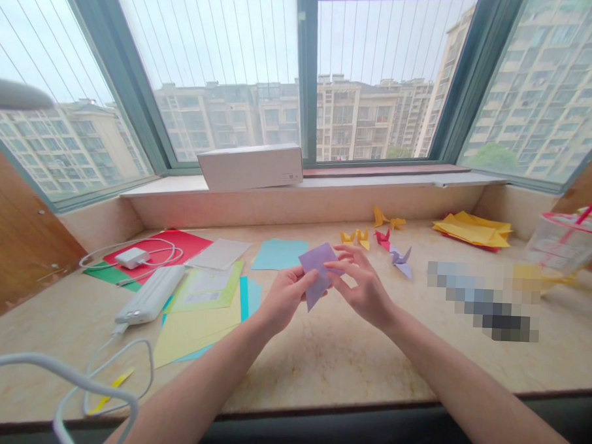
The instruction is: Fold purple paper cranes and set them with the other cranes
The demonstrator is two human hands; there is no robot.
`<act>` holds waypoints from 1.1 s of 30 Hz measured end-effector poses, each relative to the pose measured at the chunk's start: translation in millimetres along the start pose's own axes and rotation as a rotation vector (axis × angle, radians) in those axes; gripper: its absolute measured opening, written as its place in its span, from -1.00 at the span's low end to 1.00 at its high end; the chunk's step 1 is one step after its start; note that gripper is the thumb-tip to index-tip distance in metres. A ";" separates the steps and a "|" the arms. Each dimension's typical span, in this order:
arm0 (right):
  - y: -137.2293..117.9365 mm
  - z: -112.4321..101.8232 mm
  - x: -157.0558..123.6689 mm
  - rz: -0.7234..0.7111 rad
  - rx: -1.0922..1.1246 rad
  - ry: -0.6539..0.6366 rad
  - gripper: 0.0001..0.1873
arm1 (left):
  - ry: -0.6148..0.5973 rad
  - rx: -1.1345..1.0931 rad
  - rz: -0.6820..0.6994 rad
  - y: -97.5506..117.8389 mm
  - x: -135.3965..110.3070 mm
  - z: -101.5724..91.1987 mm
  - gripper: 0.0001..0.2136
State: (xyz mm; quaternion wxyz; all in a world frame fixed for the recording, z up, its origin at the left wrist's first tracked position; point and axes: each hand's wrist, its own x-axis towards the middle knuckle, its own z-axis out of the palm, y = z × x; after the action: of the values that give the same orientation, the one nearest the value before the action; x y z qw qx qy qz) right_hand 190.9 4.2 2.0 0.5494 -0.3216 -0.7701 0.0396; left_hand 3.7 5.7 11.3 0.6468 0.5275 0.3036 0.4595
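A small folded sheet of purple origami paper is held up above the middle of the stone counter. My left hand grips its lower left side, thumb on the front face. At its right edge, the fingers of my right hand pinch the paper. Beyond my hands stand small folded paper birds: several yellow ones, a red one and a light purple one. Flat light blue paper lies just behind my left hand.
On the left lie a white power bank, a white charger with cables, and red, green and yellow sheets. A yellow paper stack and plastic cup stand right, near a blurred-out object. A white box rests on the sill.
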 end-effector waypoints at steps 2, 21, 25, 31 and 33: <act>1.4 0.6 -0.7 0.002 -0.008 -0.011 -0.77 | 0.008 0.006 -0.002 -1.2 0.6 -0.7 -0.65; -0.9 -5.1 0.3 0.027 -0.001 -0.044 -0.71 | 0.007 -0.014 0.006 1.6 2.3 -4.0 -0.61; -2.4 -6.8 2.2 0.026 -0.002 -0.037 -0.70 | -0.013 0.028 -0.010 0.9 2.8 -5.5 -0.62; 0.4 -5.8 2.1 0.168 0.097 -0.053 -0.67 | -0.020 0.036 -0.018 2.5 1.6 -4.3 -0.60; 3.6 -5.2 1.5 0.234 0.191 -0.069 -0.66 | -0.007 0.034 -0.021 4.1 1.2 -3.1 -0.60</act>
State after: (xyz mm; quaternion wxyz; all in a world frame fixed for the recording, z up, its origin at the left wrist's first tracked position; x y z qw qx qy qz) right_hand 196.7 6.4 3.8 0.5425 -0.3538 -0.7384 0.1875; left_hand 0.4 8.1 14.6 0.6438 0.5367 0.3145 0.4455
